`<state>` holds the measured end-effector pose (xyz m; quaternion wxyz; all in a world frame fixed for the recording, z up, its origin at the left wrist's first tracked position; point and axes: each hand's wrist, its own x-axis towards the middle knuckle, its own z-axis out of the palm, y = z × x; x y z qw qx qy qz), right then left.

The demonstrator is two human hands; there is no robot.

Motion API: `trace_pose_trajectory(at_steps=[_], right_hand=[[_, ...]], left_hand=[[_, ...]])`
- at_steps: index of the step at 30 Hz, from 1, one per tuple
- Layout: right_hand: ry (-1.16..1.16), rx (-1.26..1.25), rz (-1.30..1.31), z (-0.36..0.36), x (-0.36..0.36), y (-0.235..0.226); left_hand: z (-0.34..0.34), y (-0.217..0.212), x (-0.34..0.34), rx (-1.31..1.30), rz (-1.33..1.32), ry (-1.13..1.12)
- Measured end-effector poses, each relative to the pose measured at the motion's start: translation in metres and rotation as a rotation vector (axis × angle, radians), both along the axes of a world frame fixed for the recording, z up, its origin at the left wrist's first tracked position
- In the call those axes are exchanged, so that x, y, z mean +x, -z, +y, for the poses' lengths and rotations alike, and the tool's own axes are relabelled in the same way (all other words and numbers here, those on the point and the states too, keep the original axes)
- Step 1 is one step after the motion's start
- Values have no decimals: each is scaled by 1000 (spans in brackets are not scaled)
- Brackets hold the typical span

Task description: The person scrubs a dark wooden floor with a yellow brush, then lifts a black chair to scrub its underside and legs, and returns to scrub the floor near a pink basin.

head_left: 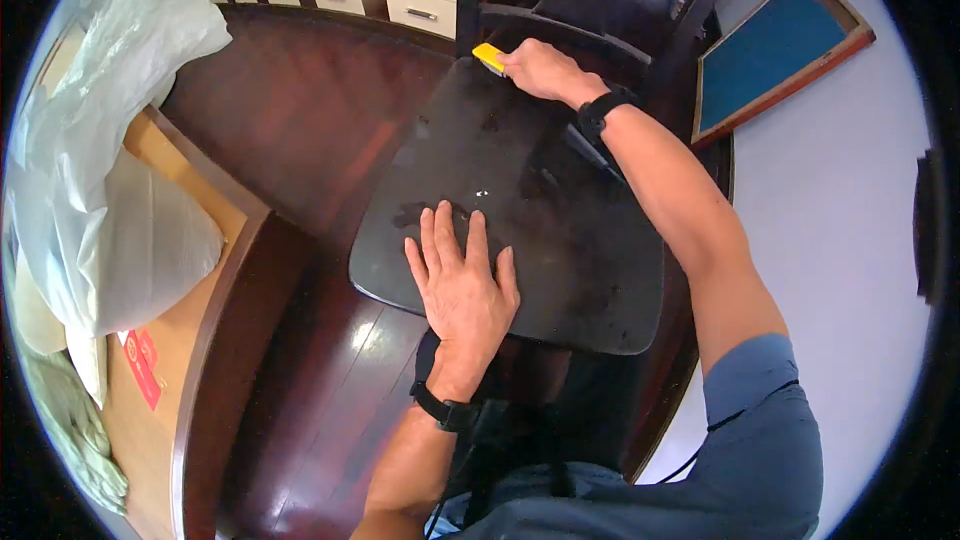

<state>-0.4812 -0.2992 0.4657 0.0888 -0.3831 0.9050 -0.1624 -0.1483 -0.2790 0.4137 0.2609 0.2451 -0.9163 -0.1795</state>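
A dark chair seat with rounded corners lies in front of me, its surface dull with smears and small specks. My left hand rests flat on its near left part, fingers spread, holding nothing. At the seat's far left corner, my right hand grips a small yellow brush with a pale underside against the seat. My right fingers hide part of the brush. A small whitish spot shows on the seat just beyond my left fingertips.
The chair's dark backrest stands at the far edge. On the left are a wooden cabinet and a translucent plastic bag. Cream drawers line the back. A wood-framed blue-green board stands by the white wall at right.
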Motion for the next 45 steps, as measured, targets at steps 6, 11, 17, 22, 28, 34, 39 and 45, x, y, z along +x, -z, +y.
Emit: trace_pose_trajectory(at_steps=[6, 11, 17, 22, 28, 34, 39, 45], right_hand=[[18, -43, 135, -3, 42, 17], [-237, -17, 120, -1, 60, 22], [-320, -40, 366, -27, 13, 26], [-401, 91, 213, -29, 24, 26], [-300, -2, 185, -25, 8, 4], [-499, 82, 21, -13, 84, 5], [-606, 124, 252, -6, 110, -5], [-315, 125, 134, -12, 83, 14]], left_hand=[[-1, 2, 1, 5, -4, -3], [-4, 1, 2, 0, -17, -11], [-2, 1, 0, 14, 35, -1], [-6, 2, 4, 28, 24, -13], [-1, -1, 1, 62, 34, 4], [-8, 2, 7, 66, 25, -12], [-6, 2, 6, 48, 49, -4], [-1, 4, 2, 52, 128, -17]])
